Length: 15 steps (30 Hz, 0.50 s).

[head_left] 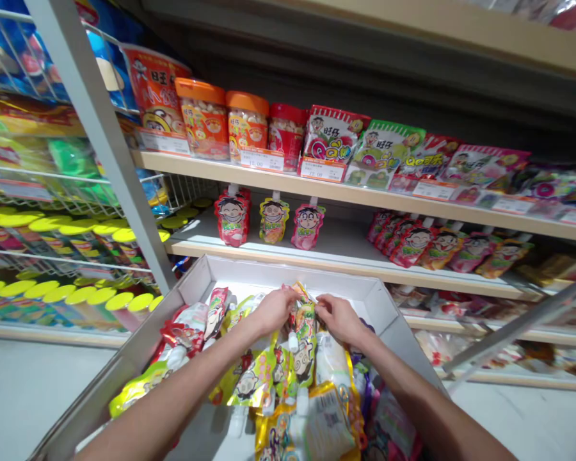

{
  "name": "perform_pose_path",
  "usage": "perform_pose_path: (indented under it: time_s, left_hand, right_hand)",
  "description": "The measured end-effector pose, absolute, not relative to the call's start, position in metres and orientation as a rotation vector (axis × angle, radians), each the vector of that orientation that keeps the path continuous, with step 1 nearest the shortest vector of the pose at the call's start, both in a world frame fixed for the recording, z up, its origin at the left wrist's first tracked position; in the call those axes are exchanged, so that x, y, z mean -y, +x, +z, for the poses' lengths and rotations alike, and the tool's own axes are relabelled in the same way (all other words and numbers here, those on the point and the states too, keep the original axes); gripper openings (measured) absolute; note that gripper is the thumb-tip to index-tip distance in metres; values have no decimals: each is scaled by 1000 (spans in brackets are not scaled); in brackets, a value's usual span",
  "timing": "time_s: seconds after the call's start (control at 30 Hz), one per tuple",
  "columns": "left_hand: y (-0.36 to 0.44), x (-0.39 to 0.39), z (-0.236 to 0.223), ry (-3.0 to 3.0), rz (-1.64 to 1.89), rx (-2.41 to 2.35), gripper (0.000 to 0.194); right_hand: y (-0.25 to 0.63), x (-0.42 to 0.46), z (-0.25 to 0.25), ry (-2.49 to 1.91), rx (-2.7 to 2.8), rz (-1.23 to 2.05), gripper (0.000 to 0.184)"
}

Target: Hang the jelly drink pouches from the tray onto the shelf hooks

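My left hand (277,310) is closed in a pinch at the upper end of a yellow-green spouted pouch (305,339), which has a cartoon face and hangs with its white cap down. On its other side my right hand (338,317) pinches the pouch's upper edge; the exact grip is partly hidden by the fingers. A bit of red packaging shows beside my left fingers. Both hands are over a white box (393,314) filled with loose spouted pouches, including a green one (252,381), a gold one (312,426) and a red one (216,310).
Behind the box, a lower shelf (199,232) carries red, yellow and pink pouches, with a row of pouches (420,245) farther right. Above stand orange-lidded jars (204,121) and gummy bags (333,136). A grey post (103,141) rises at left, beside yellow-lidded tubes (84,234). A metal bar (523,323) slants at right.
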<state>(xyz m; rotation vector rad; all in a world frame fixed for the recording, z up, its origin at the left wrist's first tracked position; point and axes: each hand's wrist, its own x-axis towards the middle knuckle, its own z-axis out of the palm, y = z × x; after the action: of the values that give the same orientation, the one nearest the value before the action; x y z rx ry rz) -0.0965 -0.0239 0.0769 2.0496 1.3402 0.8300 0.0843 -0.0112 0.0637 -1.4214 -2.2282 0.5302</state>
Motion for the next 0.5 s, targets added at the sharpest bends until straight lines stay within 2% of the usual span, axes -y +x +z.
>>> perform_pose_path:
  time_s: [0.13,0.23,0.5]
  left_hand:
    - [-90,25,75,2092,755,-1412,29]
    - [-88,21,77,2062,733,-1437,26]
    - [-67,6,84,2003,1041,-1420,37]
  right_hand:
    - [90,16,56,-1505,2278,463,23]
    - [89,14,59,-1572,2260,346,26]
    - [90,3,120,-1695,2356,3,26]
